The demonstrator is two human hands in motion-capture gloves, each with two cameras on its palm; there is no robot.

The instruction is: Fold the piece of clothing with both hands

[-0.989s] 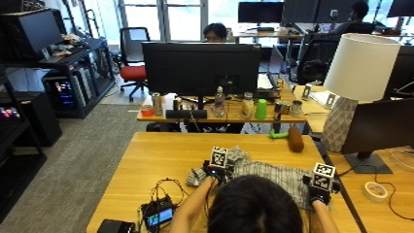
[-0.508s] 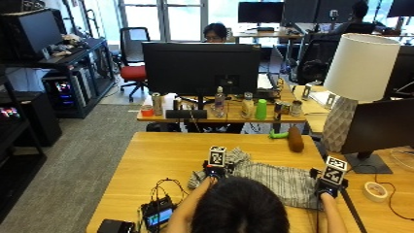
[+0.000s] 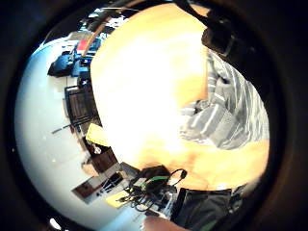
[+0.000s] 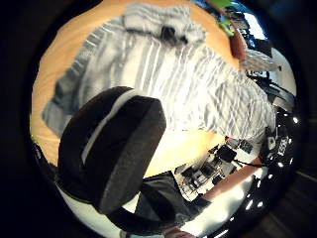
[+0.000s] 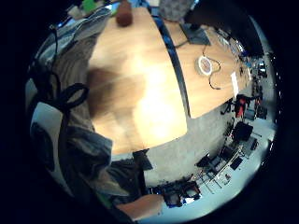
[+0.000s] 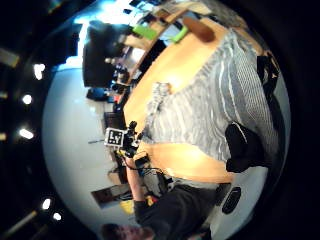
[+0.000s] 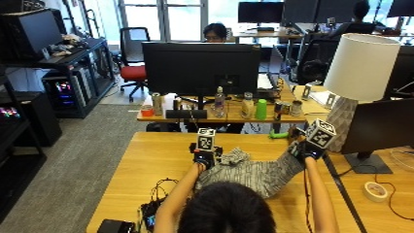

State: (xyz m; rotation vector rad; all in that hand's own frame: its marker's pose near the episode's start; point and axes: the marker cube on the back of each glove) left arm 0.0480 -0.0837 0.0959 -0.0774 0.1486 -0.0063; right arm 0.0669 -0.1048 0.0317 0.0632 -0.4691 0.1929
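The right hand [image 7: 302,149] has lifted farther up and out than half a second ago, pinching one edge of the grey striped garment [image 7: 255,174]. The left hand [image 7: 204,158] grips the opposite edge low over the wooden table [image 7: 142,170], where the cloth still partly lies.

A wooden table [image 7: 162,160] stands on grey carpet [image 7: 71,160]. Beyond its far edge: a black monitor [image 7: 202,68], a white lamp [image 7: 359,73], a red office chair [image 7: 132,68], windows [image 7: 165,17].

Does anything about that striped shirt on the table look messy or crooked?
Yes. The striped garment is not lying flat on the wooden table: near the left hand one end is bunched into a crumpled lump, while the right hand pulls the opposite end up, stretching it at a slant.
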